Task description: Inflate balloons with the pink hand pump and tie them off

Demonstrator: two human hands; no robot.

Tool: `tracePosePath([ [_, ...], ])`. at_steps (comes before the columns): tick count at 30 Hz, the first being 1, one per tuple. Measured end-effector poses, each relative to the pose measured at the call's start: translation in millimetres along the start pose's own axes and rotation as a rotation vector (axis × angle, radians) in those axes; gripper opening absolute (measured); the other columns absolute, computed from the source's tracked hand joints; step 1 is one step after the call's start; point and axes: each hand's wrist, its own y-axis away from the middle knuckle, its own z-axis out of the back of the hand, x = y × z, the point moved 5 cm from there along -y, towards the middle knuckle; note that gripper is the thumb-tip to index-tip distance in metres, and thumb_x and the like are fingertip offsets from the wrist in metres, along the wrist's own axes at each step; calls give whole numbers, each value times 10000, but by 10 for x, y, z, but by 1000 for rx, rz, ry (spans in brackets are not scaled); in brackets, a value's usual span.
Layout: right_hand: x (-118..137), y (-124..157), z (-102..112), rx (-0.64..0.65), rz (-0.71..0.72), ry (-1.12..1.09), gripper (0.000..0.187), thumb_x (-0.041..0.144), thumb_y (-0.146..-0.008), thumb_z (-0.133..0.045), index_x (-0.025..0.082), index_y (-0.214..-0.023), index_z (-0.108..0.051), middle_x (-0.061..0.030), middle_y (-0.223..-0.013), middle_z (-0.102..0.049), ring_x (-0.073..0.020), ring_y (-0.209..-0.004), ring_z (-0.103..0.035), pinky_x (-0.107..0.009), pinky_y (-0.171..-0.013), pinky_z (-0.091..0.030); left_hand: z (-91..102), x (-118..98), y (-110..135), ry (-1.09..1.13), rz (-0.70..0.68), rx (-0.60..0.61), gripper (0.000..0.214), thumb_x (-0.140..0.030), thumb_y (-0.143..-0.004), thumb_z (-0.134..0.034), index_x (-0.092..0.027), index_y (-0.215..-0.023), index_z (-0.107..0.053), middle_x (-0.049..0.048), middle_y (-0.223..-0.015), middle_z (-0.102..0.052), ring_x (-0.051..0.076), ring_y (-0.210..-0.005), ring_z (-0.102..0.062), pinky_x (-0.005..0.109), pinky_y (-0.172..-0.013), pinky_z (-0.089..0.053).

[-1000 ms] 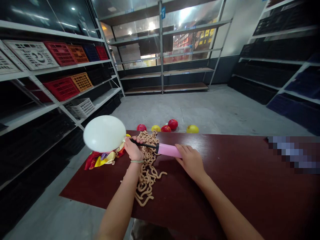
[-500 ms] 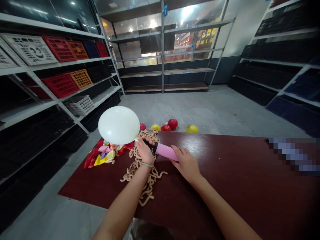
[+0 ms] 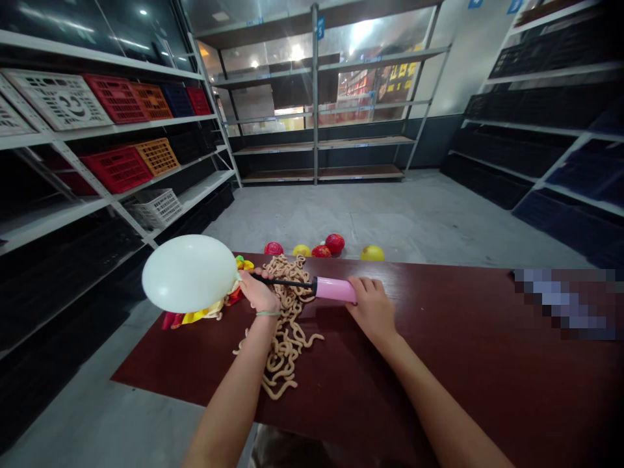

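Head view, read from left to right: the white balloon (image 3: pixel 189 273) hung well inflated off the left end of the dark red counter (image 3: pixel 439 364), above a heap of limp coloured balloons (image 3: pixel 205 312). The left hand (image 3: pixel 258 294) had its fingers clenched around the balloon's neck, pinching it onto the nozzle of the pink hand pump (image 3: pixel 336 290). Under that wrist lay a tangle of tan uninflated long balloons (image 3: pixel 285 338). The pump's thin black rod showed drawn out between the two hands, and the right hand (image 3: pixel 374 307) had its fingers wrapped round the pink barrel. Beyond the counter, small red and yellow balloons (image 3: pixel 324 248) sat on the floor. By the look of it, inflating was the step in hand, at the drawn-out part of a stroke. The next move would call for a straight push along the rod while the neck was kept pinched tight, so that no air leaked and the balloon did not slip off.
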Motion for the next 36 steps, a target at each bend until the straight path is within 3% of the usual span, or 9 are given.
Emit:
tracePosePath([
  [3, 182, 22, -26, -12, -23, -19, 465, 202, -790, -642, 257, -1243, -553, -70, -1158, -613, -272, -1085, -469, -327, -740, -427, -71, 156, 220, 26, 18, -22, 165, -328, -942, -411, -228, -835, -335, -59, -664, -399, 83, -515, -393, 229, -509, -349],
  [8, 305, 68, -110, 104, 101, -81, 514, 218, -824, -603, 262, -1324, -495, -61, -1147, -627, -241, -1031, -495, -311, -726, -432, -165, 300, 381, -29, 85, 73, 189, -352, -936, -438, -219, -818, -374, -50, -644, -439, 95, -501, -423, 249, -498, -368],
  [12, 59, 13, -55, 73, 124, -38, 521, 200, -809, -629, 274, -1311, -513, -52, -1177, -626, -245, -1047, -499, -328, -793, -420, -150, 135, 260, -10, 41, 56, 149, -332, -930, -431, -218, -846, -385, -57, -645, -435, 93, -499, -435, 245, -502, -371],
  [15, -199, -36, -14, 8, 49, 4, 496, 179, -797, -635, 275, -1275, -543, -56, -1190, -620, -261, -1071, -487, -344, -822, -411, -123, -37, 132, 15, 4, 31, 165, -341, -927, -433, -216, -836, -376, -61, -647, -420, 79, -490, -418, 230, -495, -358],
  [18, -300, -58, -1, -39, -18, 8, 457, 165, -787, -632, 247, -1232, -567, -70, -1182, -607, -272, -1077, -466, -348, -834, -419, -82, -151, 49, 30, -35, -16, 207, -370, -923, -449, -214, -818, -365, -64, -640, -401, 70, -479, -390, 220, -484, -340],
  [24, 90, -11, -25, 0, -75, -33, 441, 162, -760, -636, 239, -1190, -573, -85, -1107, -604, -271, -1041, -459, -336, -767, -440, -126, -49, 254, 53, -57, -13, 232, -390, -920, -468, -211, -813, -365, -68, -621, -394, 71, -475, -368, 216, -479, -324],
  [29, 327, 77, -93, 68, 66, -86, 538, 190, -802, -601, 280, -1323, -499, -68, -1169, -605, -250, -1035, -484, -322, -735, -446, -193, 168, 473, 1, 20, 62, 199, -358, -924, -477, -211, -812, -402, -51, -615, -449, 98, -479, -418, 246, -484, -370],
  [32, 209, 65, -105, 80, 121, -82, 534, 194, -820, -589, 281, -1340, -502, -57, -1198, -606, -241, -1040, -502, -336, -783, -446, -195, 184, 413, 0, 44, 78, 177, -342, -924, -464, -213, -819, -403, -49, -617, -453, 103, -482, -431, 253, -484, -371],
  [36, -100, -1, -57, 4, 45, -25, 523, 196, -815, -611, 314, -1321, -544, -53, -1246, -597, -272, -1122, -480, -376, -847, -432, -151, 75, 219, 26, 23, 37, 157, -330, -914, -459, -219, -830, -385, -55, -633, -437, 95, -492, -421, 246, -489, -361],
])
